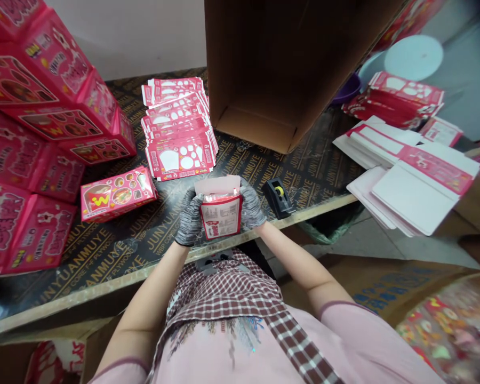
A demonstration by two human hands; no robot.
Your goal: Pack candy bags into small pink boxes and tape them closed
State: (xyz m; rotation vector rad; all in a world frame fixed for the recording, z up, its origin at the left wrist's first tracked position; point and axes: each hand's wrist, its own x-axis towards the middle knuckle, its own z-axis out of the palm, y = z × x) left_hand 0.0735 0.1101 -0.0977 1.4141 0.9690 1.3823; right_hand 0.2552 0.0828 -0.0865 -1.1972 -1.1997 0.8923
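Note:
Both of my hands wear grey knit gloves. Between them, at the table's front edge, is a small red-and-white printed carton [222, 217] with its pale top flap raised and something shiny inside. My left hand [189, 217] wraps its left side, and my right hand [252, 205] grips its right side. A black tape dispenser [278, 198] with a yellow core stands to the right of my right hand. Left of my left hand lies a closed pink box [119, 194] with food pictures. Beyond the carton is a spread stack of flat pink-and-white printed cartons [180, 154].
Stacked pink boxes [44, 122] fill the left. A big brown cardboard box [260, 128] opens toward me at the back. Flat white-and-pink cardboard pieces [420, 184] overhang the right edge. Clear bags of colourful items [452, 325] sit low right.

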